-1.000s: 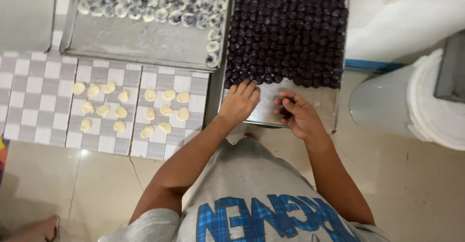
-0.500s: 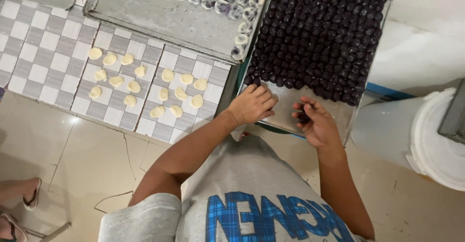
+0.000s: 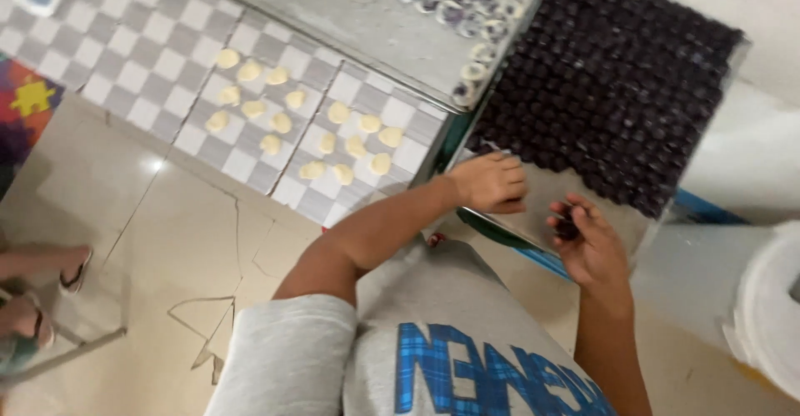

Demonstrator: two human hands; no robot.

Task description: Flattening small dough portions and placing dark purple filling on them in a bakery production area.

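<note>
Head view: right hand (image 3: 593,248) fingers pinch dark ball (image 3: 567,226), left hand (image 3: 492,181) flat on tray (image 3: 546,191).

Your left hand (image 3: 492,184) rests on the bare near end of the metal baking tray (image 3: 550,191), whose far part carries rows of dark round balls (image 3: 617,83). Just right of it, your right hand (image 3: 587,245) pinches one dark ball (image 3: 567,226). Pale dough discs (image 3: 304,129) lie left on the checkered mat (image 3: 133,58).

Right hand (image 3: 587,245) pinches a dark ball (image 3: 567,226) over the metal tray (image 3: 554,195).
</note>
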